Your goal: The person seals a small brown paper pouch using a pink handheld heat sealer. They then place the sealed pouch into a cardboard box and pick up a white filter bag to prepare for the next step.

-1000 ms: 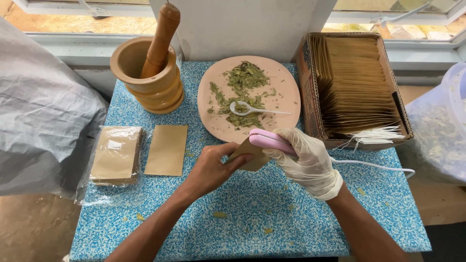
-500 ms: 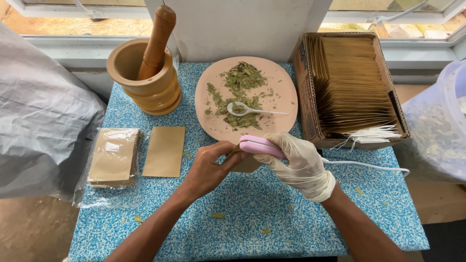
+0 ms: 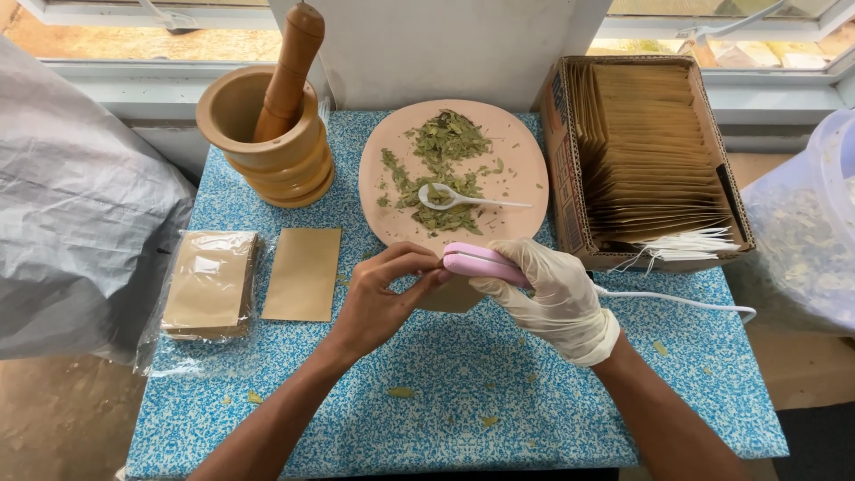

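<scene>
Two hands meet just in front of the person, above the blue speckled desk [image 3: 463, 401]. The right hand [image 3: 548, 298], in a pale thin glove, is closed around a small pink handheld sealing tool [image 3: 481, 263] whose white cord [image 3: 677, 301] trails off to the right across the desk. The bare left hand [image 3: 383, 298] has its fingers curled together, pinching the top of a small brown paper sachet [image 3: 454, 296] at the tool's tip; most of the sachet is hidden behind the two hands, and whether the tool's arms are pressed onto its edge cannot be told. Judging by how things lie, this sachet is at the sealing stage. Left of the hands, one flat brown sachet [image 3: 303, 273] lies alone beside a clear plastic bag of brown sachets [image 3: 209, 285], so a few appear finished. Beyond the hands, a round pinkish plate [image 3: 525, 169] holds a fair heap of dried green leaves [image 3: 441, 169] with a white plastic spoon [image 3: 463, 199] lying in it, and a cardboard box [image 3: 570, 178] to the right is packed with empty sachets, so much seems left to fill. A wooden mortar with its pestle [image 3: 267, 134] stands at the back left.
</scene>
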